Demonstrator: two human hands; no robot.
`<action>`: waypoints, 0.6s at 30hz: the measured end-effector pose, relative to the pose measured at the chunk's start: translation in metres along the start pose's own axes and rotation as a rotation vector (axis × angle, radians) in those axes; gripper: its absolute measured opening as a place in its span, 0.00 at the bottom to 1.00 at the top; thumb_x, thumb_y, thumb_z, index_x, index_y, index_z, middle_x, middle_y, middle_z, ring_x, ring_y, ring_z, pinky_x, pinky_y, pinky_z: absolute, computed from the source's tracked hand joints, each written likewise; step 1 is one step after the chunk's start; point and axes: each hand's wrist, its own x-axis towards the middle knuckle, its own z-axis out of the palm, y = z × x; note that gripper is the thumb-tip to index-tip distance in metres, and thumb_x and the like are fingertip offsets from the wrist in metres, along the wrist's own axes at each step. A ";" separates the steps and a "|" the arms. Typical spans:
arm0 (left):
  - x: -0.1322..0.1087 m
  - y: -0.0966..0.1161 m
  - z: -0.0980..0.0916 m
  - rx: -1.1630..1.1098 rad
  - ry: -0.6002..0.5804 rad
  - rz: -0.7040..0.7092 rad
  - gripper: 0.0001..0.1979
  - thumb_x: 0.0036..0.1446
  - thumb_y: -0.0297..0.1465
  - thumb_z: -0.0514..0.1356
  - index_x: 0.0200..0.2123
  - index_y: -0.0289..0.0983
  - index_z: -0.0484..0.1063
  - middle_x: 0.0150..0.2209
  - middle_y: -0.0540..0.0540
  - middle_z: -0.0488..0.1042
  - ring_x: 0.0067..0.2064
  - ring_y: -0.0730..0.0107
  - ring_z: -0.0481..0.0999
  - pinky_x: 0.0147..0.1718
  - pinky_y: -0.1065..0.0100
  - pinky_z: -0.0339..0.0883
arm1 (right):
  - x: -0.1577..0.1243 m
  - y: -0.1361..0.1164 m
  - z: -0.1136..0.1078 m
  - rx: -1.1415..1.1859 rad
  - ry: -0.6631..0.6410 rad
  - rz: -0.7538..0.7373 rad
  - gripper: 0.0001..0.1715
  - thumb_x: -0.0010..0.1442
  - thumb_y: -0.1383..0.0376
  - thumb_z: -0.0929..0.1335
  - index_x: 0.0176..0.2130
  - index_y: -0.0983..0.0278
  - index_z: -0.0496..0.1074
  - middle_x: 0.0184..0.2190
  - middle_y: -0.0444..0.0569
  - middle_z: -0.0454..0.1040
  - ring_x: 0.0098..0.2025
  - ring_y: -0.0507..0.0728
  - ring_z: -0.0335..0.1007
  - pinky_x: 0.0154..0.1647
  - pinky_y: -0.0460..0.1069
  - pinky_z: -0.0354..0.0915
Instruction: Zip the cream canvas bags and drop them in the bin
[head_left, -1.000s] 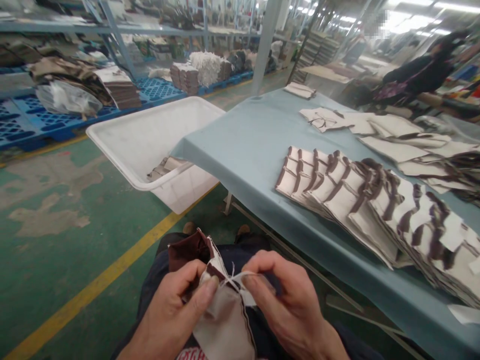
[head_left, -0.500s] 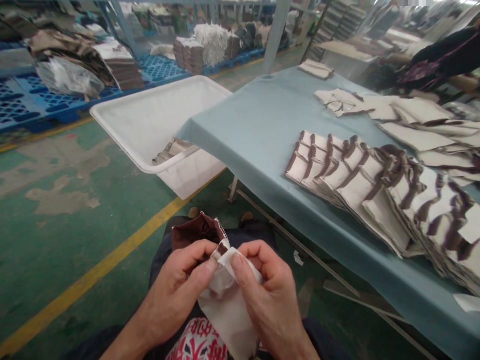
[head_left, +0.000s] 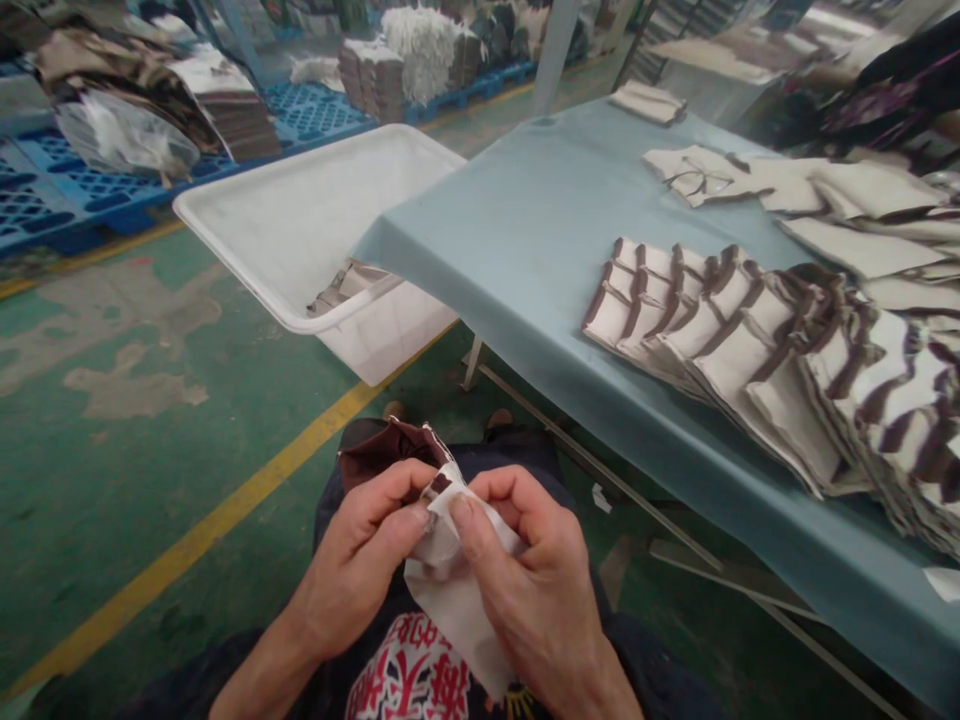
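Note:
Over my lap I hold a small cream cloth pouch (head_left: 450, 590) with a dark brown top edge. My left hand (head_left: 367, 560) pinches its brown mouth from the left, fingers closed. My right hand (head_left: 525, 570) grips the same spot from the right, thumb pressed against the cloth. Both hands touch at the pouch's top. The drawstring is hidden under my fingers. To my right, a long overlapping row of similar finished pouches (head_left: 757, 340) lies on the light blue table (head_left: 525, 230).
A white plastic tub (head_left: 300, 230) with a few pouches inside stands on the green floor left of the table. A yellow floor line (head_left: 210, 530) runs diagonally. Blue pallets (head_left: 60, 200) with stacked cloth sit behind. Loose cream pieces (head_left: 825, 200) lie at the table's far side.
A second ago my hands were apart pulling a white drawstring. They have come together on the pouch's top, and the string no longer shows. My view tilted down slightly.

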 end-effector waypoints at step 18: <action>0.005 -0.015 -0.007 0.046 -0.009 0.071 0.09 0.66 0.31 0.59 0.36 0.37 0.79 0.30 0.51 0.75 0.30 0.71 0.70 0.29 0.74 0.66 | 0.009 0.004 0.005 -0.190 0.106 -0.166 0.11 0.67 0.61 0.69 0.32 0.61 0.71 0.17 0.38 0.69 0.16 0.48 0.60 0.17 0.43 0.50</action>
